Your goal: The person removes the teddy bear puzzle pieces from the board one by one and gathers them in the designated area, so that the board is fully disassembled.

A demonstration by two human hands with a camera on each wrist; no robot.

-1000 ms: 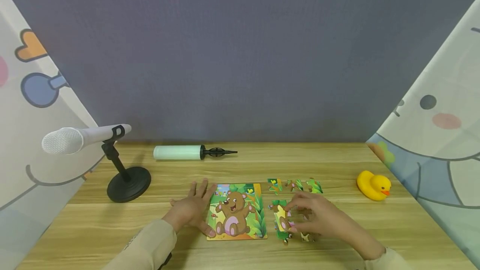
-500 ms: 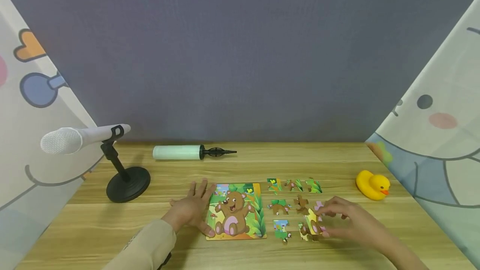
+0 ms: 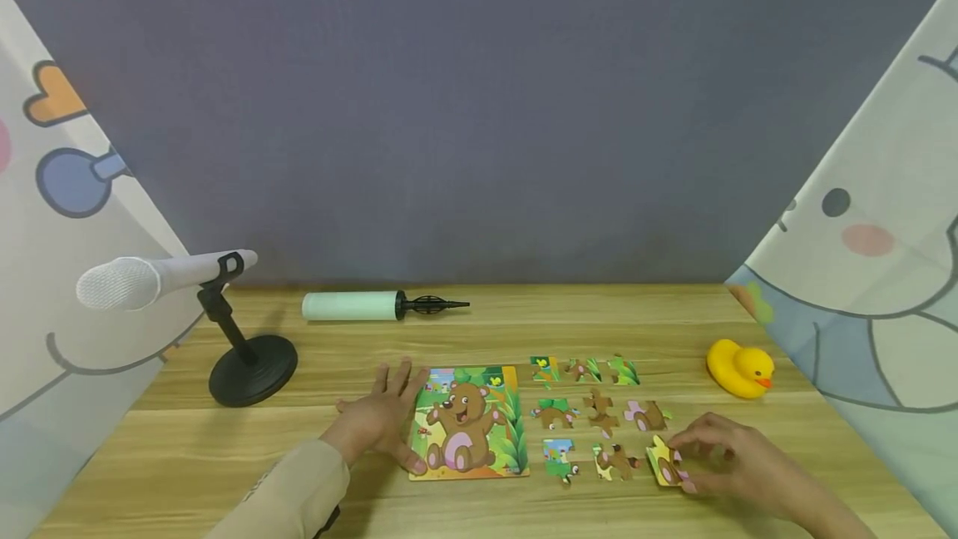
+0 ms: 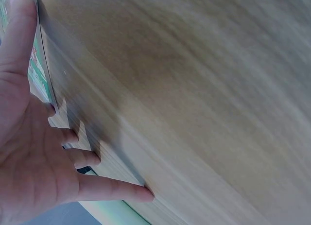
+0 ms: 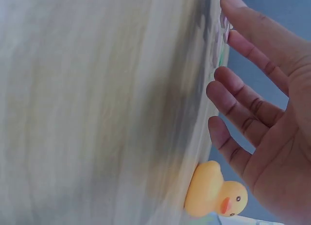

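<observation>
My left hand (image 3: 379,424) lies with spread, straight fingers at the left edge of a bear picture board (image 3: 462,432), its thumb and index finger touching that edge. The left wrist view shows the same hand (image 4: 36,157) flat against the wood. Toward the front right, my right hand (image 3: 741,460) pinches a yellow and brown jigsaw piece (image 3: 663,462) between thumb and index finger, slightly tilted at the table. Its other fingers are loosely bent in the right wrist view, where the piece is only partly visible. Left of it sits a brown jigsaw piece (image 3: 615,462).
Several more pieces lie in rows, among them a pink and brown piece (image 3: 647,416) and a blue and green piece (image 3: 559,459). A yellow rubber duck (image 3: 741,368) stands right, a hand pump (image 3: 355,306) behind, a microphone on a stand (image 3: 254,368) left.
My right hand has carried the yellow and brown jigsaw piece rightward, from over the other pieces to the front row's right end. My left hand stays put.
</observation>
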